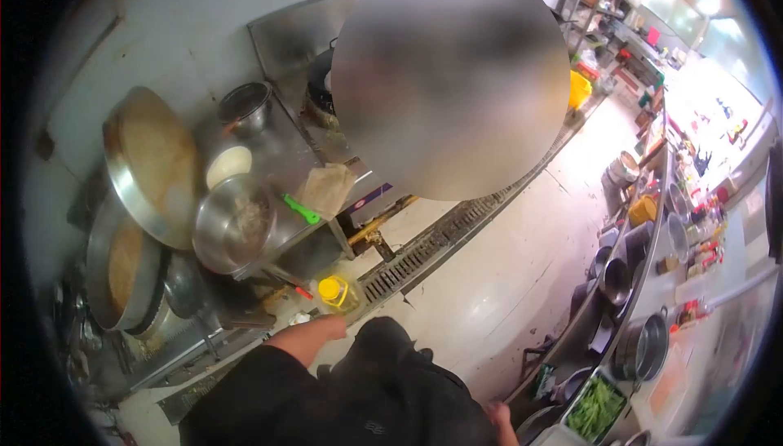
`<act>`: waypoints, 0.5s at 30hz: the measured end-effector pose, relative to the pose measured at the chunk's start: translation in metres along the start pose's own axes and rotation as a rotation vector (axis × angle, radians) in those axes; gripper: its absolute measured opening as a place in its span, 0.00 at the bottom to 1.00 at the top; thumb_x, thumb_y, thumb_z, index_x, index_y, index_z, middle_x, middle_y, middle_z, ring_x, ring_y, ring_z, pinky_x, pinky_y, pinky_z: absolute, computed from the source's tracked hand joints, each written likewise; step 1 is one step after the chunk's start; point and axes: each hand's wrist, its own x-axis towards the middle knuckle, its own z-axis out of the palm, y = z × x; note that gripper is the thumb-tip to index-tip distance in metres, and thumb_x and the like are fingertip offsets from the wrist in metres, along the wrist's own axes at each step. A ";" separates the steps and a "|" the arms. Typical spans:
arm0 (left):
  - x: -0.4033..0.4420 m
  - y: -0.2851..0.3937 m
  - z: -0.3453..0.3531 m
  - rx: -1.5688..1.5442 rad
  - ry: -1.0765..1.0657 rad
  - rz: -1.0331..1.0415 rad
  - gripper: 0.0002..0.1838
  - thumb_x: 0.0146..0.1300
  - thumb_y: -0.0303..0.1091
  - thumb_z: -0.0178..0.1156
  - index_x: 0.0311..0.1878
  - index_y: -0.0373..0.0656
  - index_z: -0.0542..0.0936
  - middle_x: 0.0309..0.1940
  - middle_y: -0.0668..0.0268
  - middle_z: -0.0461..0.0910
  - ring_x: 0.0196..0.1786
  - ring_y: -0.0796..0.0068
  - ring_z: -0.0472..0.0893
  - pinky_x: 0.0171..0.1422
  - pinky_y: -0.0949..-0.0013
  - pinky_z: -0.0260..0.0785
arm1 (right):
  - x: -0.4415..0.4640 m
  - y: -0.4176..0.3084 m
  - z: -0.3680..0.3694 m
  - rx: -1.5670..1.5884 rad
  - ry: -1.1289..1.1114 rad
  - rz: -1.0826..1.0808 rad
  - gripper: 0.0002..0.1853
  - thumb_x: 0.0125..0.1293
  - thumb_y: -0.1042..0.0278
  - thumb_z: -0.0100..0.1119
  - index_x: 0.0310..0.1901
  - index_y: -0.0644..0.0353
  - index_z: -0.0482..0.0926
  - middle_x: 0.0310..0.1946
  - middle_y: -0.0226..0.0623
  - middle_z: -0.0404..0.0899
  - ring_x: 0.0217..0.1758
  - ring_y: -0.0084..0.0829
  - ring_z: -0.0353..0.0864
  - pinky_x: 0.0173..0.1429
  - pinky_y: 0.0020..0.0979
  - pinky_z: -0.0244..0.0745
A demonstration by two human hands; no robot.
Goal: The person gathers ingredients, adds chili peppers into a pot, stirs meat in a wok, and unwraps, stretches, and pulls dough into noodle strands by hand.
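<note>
My left hand point(333, 327) hangs low beside the drain, close to an oil jug point(348, 298) with a yellow cap and handle. Whether the hand touches the jug I cannot tell, and its fingers do not show clearly. My right hand point(497, 413) is down by my other side, near the right-hand counter's lower edge. It is small and blurred, so its fingers cannot be made out. A tray of green vegetables point(597, 410) lies beyond it on the right.
On the left a steel bowl point(232, 226), a green-handled tool point(302, 210) and a large round pan point(151, 168) sit on the worktop. A floor drain grate point(432, 244) runs along the aisle. A metal pot point(642, 348) stands right. A blurred patch hides the upper middle.
</note>
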 end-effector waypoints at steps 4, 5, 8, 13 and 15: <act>0.043 -0.024 -0.013 0.209 0.090 0.219 0.14 0.55 0.43 0.57 0.37 0.45 0.84 0.36 0.56 0.83 0.41 0.57 0.81 0.40 0.56 0.74 | 0.160 -0.084 -0.113 0.099 0.094 0.194 0.11 0.61 0.71 0.56 0.42 0.69 0.78 0.25 0.43 0.79 0.24 0.35 0.79 0.27 0.35 0.76; 0.053 -0.019 -0.024 -0.007 0.035 0.004 0.12 0.55 0.42 0.58 0.34 0.45 0.83 0.35 0.56 0.83 0.40 0.57 0.81 0.37 0.56 0.74 | 0.182 -0.138 -0.132 -0.091 0.126 0.109 0.11 0.61 0.70 0.56 0.41 0.69 0.78 0.25 0.42 0.79 0.24 0.33 0.79 0.28 0.34 0.76; 0.179 -0.057 0.045 -0.441 0.112 -0.134 0.10 0.56 0.40 0.59 0.27 0.45 0.84 0.33 0.55 0.83 0.35 0.55 0.81 0.35 0.54 0.74 | 0.267 -0.230 -0.158 -0.160 0.188 0.035 0.13 0.63 0.67 0.56 0.43 0.68 0.78 0.26 0.42 0.81 0.25 0.33 0.81 0.28 0.34 0.78; 0.307 -0.039 -0.073 -0.178 0.071 0.140 0.18 0.57 0.47 0.58 0.31 0.39 0.81 0.30 0.58 0.82 0.31 0.59 0.80 0.38 0.55 0.71 | 0.376 -0.364 -0.166 -0.162 -0.034 0.086 0.16 0.62 0.61 0.58 0.46 0.62 0.78 0.28 0.43 0.82 0.32 0.36 0.82 0.37 0.35 0.77; 0.231 0.054 -0.279 -0.604 0.096 -0.102 0.16 0.57 0.43 0.57 0.31 0.38 0.81 0.27 0.54 0.82 0.29 0.56 0.81 0.39 0.52 0.70 | 0.434 -0.403 -0.180 -0.672 -0.161 -0.278 0.18 0.60 0.56 0.59 0.48 0.58 0.78 0.29 0.45 0.82 0.37 0.40 0.83 0.46 0.37 0.76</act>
